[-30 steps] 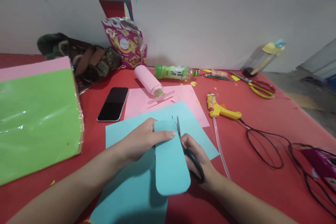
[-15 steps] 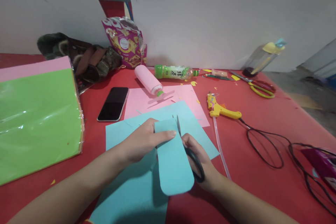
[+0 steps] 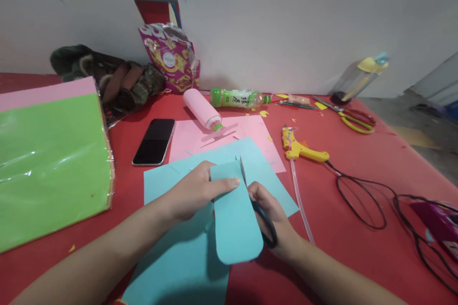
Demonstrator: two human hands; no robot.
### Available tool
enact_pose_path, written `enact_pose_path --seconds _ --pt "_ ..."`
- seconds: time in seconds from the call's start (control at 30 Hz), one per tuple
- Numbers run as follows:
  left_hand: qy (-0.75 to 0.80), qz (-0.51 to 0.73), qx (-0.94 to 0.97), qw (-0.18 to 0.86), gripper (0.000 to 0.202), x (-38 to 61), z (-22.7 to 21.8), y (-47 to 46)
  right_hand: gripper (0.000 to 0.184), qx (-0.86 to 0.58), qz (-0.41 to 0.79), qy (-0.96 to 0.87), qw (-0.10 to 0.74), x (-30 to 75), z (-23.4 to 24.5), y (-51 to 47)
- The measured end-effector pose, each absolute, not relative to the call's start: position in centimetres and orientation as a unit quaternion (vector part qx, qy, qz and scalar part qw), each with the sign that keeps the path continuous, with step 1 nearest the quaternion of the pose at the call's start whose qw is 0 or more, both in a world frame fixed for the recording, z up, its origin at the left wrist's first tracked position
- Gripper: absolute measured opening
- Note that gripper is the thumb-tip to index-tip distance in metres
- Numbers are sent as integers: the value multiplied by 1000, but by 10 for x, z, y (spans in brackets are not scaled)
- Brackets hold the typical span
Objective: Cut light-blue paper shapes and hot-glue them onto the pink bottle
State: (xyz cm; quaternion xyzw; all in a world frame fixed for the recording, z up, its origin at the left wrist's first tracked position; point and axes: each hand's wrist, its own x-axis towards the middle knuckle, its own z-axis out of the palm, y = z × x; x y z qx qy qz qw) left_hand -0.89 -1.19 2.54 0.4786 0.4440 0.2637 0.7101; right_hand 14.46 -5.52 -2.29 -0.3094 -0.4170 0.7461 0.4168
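Note:
My left hand [image 3: 200,190] pinches a narrow light-blue piece of paper [image 3: 238,228] near its far end, thumb on top. The piece's near corners are rounded. In my right hand [image 3: 274,212] is a pair of black-handled scissors [image 3: 265,224]; its blades lie along the paper's far right edge, partly hidden behind it. Beneath both hands lie larger light-blue sheets [image 3: 171,262], overlapping a pink sheet [image 3: 182,138] farther back.
Left are a phone [image 3: 154,142] and a green paper pack [image 3: 53,162]. Behind lie a pink-wrapped bottle [image 3: 202,108] and a green drink bottle [image 3: 239,98]. On the right are a yellow glue gun [image 3: 304,148], its black cord [image 3: 365,182] and yellow-red scissors [image 3: 354,121].
The scissor blades have closed slightly at the paper's far right edge. The held paper has shifted slightly up and left at its near end. Everything else stays in place.

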Motion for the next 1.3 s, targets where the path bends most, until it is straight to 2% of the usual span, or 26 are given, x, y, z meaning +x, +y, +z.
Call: enact_pose_path --seconds 0.2,0.63,1.3 --pt "454 271 462 712 19 -6 26 -14 39 -315 741 -422 416 145 -19 -55" --pt "415 245 513 710 21 -9 27 -14 33 -266 764 -416 414 146 -16 -55" --pt "446 247 454 730 22 -7 26 -14 34 -278 741 -439 424 145 -14 -54"
